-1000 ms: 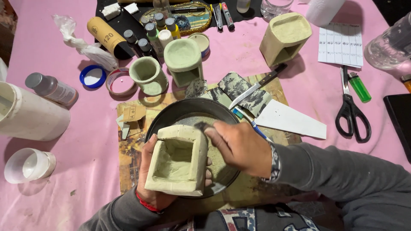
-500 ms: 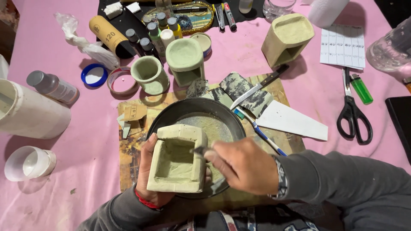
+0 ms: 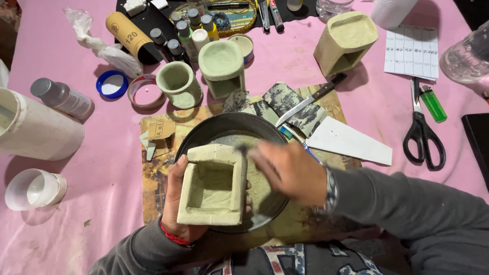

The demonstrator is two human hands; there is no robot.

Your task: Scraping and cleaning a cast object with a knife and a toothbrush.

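One square clay box (image 3: 214, 186); two hands: left hand (image 3: 175, 196), right hand (image 3: 290, 170).

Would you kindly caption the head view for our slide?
Left hand holds a square hollow pale-green clay piece over a dark round pan; blurred right hand works its edge.

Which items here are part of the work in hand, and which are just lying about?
In use:
left hand holding the square clay box
right hand, blurred, working at the box's edge
dark pan under the box

Lying about:
scissors
green lighter
knife
round clay cup
paint bottles
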